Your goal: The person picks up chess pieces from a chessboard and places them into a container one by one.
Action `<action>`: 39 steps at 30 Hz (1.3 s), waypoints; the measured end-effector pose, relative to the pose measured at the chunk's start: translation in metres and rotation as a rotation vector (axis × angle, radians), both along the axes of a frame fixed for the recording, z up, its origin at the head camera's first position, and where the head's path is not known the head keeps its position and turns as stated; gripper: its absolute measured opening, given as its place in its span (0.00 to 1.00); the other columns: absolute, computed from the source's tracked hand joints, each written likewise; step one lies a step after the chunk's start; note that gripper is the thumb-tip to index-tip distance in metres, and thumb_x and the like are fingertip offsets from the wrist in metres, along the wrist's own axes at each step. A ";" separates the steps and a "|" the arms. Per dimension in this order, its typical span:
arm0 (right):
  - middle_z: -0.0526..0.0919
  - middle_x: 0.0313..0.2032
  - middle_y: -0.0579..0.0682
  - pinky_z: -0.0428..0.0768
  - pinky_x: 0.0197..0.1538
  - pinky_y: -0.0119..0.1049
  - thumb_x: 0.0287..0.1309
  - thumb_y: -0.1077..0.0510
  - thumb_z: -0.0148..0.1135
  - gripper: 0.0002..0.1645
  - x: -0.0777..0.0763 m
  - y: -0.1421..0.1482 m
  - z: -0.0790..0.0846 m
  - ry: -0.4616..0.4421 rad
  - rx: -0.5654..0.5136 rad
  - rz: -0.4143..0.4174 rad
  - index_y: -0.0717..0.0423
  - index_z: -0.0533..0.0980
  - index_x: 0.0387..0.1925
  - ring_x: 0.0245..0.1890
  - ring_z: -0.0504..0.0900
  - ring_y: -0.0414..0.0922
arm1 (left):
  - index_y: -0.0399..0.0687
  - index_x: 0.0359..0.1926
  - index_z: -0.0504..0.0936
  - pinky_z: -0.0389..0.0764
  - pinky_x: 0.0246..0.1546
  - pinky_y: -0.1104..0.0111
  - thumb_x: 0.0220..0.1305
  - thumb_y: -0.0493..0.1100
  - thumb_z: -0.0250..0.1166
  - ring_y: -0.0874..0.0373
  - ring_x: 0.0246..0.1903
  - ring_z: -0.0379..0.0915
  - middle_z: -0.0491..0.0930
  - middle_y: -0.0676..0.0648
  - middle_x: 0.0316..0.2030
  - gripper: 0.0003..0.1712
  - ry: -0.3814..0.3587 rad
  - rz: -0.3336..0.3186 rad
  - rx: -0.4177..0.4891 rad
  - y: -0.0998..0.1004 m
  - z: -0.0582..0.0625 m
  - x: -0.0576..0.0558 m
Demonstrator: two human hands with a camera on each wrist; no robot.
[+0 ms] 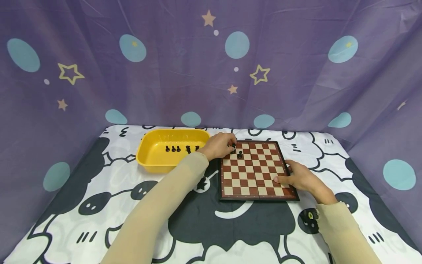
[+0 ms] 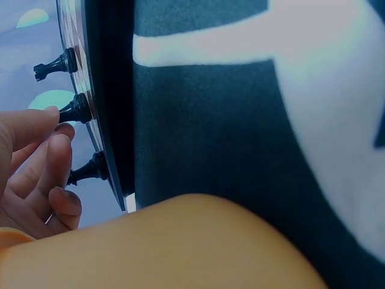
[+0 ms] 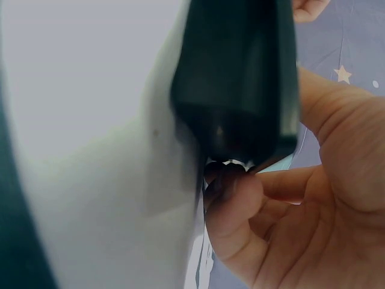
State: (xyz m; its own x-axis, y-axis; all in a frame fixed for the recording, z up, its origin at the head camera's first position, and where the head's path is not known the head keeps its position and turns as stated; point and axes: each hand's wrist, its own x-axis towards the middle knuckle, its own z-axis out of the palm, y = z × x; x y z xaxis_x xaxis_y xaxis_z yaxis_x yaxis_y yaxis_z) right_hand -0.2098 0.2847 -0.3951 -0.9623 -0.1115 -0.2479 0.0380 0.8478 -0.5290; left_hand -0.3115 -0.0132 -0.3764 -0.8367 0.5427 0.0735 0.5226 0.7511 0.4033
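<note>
In the head view, my left hand (image 1: 218,145) reaches over the far left corner of the chessboard (image 1: 260,169). Thumb and forefinger pinch the top of a black chess piece (image 2: 76,108), whose base is at the board's surface in the left wrist view. On one side of it stands a black rook (image 2: 57,64), on the other a further black chess piece (image 2: 90,168), partly behind the fingers. My right hand (image 1: 301,177) grips the board's right edge, thumb on top. The right wrist view shows its fingers curled at the board's dark rim (image 3: 286,90).
Left of the board sits a yellow plastic basin (image 1: 158,168) with several black chess pieces (image 1: 173,149) inside. My left forearm passes close by its right side. A sheep-patterned cloth (image 1: 230,227) covers the table, and a purple curtain (image 1: 197,91) hangs behind.
</note>
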 end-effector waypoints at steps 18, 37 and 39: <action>0.76 0.44 0.65 0.74 0.44 0.48 0.48 0.37 0.70 0.57 -0.001 0.001 -0.001 0.008 0.001 0.007 0.72 0.57 0.65 0.40 0.76 0.53 | 0.53 0.43 0.81 0.75 0.40 0.66 0.60 0.41 0.65 0.60 0.34 0.73 0.80 0.54 0.36 0.10 0.011 -0.015 0.042 -0.002 0.001 0.002; 0.75 0.45 0.66 0.73 0.46 0.50 0.48 0.37 0.70 0.58 -0.001 -0.001 0.003 -0.006 0.012 0.000 0.72 0.56 0.65 0.42 0.75 0.55 | 0.51 0.45 0.81 0.75 0.34 0.67 0.62 0.43 0.64 0.61 0.31 0.72 0.79 0.55 0.35 0.10 0.098 -0.026 0.097 -0.046 0.027 0.035; 0.75 0.45 0.66 0.73 0.45 0.49 0.48 0.37 0.70 0.58 -0.001 0.000 0.002 -0.005 0.005 -0.001 0.72 0.56 0.65 0.41 0.76 0.54 | 0.50 0.45 0.82 0.75 0.37 0.66 0.62 0.43 0.64 0.59 0.33 0.74 0.79 0.55 0.36 0.10 0.100 -0.019 0.105 -0.052 0.030 0.038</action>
